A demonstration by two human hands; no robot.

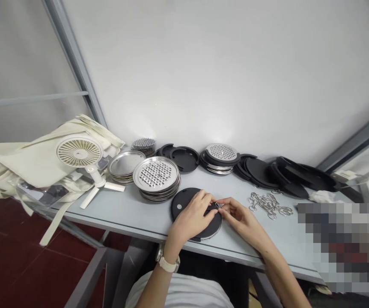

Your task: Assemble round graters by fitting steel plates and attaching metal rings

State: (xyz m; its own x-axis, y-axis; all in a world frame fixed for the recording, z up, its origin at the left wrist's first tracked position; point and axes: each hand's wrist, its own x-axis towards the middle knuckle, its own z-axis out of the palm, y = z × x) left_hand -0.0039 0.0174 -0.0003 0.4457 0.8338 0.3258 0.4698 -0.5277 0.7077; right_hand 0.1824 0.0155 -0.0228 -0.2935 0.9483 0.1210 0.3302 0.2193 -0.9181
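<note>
A black round disc (182, 197) lies near the table's front edge, with a thin metallic rim showing at its lower right. My left hand (193, 216) rests across its top, fingers curled on it and the fingertips at its right side. From the right, my right hand (242, 220) pinches a small bent metal wire hook (218, 205) at the disc's edge, its thumb and forefinger closed. The fingers hide part of the hook. Similar loose metal hooks (269, 204) lie in a heap right of my right hand. A stack of round metal grater plates (156, 175) stands left of the disc.
Behind it are plain metal discs (126, 162), black round holders (184, 159), a perforated plate (222, 151) on a stack, and more black parts (261, 172). A white handheld fan (79, 152) and a cream bag (33, 162) occupy the left end. A wall (216, 77) backs the table.
</note>
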